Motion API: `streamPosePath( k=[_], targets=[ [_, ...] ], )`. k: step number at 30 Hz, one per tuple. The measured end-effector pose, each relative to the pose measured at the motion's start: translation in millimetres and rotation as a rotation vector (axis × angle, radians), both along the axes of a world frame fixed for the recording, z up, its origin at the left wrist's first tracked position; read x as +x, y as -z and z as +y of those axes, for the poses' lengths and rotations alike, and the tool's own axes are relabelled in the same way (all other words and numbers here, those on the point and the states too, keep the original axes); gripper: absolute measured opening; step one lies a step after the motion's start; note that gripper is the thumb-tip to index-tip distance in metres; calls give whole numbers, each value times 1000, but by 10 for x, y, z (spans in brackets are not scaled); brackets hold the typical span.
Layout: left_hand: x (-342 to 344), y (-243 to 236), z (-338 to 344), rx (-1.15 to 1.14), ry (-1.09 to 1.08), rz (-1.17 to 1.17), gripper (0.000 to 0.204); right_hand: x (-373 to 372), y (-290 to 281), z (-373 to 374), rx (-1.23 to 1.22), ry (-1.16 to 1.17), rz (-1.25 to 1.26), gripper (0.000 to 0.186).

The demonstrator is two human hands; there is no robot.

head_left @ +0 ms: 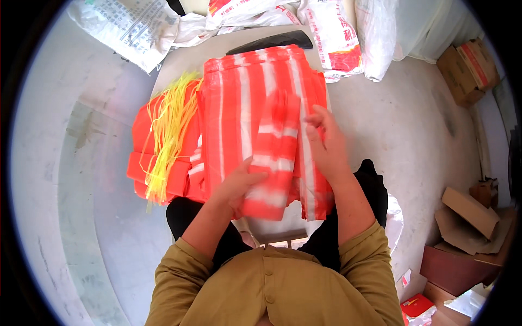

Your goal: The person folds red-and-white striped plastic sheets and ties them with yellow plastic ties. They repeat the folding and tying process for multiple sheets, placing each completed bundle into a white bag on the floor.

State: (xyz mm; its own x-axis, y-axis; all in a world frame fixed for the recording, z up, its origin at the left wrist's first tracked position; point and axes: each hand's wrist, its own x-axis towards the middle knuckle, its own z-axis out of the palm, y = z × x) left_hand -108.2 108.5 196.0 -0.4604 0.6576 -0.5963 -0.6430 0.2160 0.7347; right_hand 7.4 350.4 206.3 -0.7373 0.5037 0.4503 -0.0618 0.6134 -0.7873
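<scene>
My left hand (235,186) grips the lower left edge of a long, narrow bundle of folded red-and-white striped plastic (275,146). Its thumb lies on top, while the other fingers are partly hidden. The bundle is tilted and slightly blurred, over a broad stack of red-and-white striped plastic sheets (231,103). Just right of the bundle, my right hand (328,142) is raised with thumb and fingers apart and bent, holding nothing. Left of the stack, a bunch of yellow plastic strips (169,133) lies across folded red plastic (142,130).
Behind the stack lies a black plastic roll or folded bag (274,42) on the pale work surface (187,53). White printed sacks (331,38) line the far side, with another sack (133,30) at far left. Cardboard boxes (467,70) and opened cartons (467,223) stand along the right.
</scene>
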Motion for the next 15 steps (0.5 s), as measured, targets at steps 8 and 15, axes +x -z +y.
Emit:
streamPosePath(
  k=[8, 15],
  targets=[
    [135, 95, 54, 0, -10, 14, 84, 17, 130, -184, -278, -229, -301, 55],
    [178, 173, 29, 3, -27, 46, 92, -68, 94, -330, -580, -380, -281, 67]
  ],
)
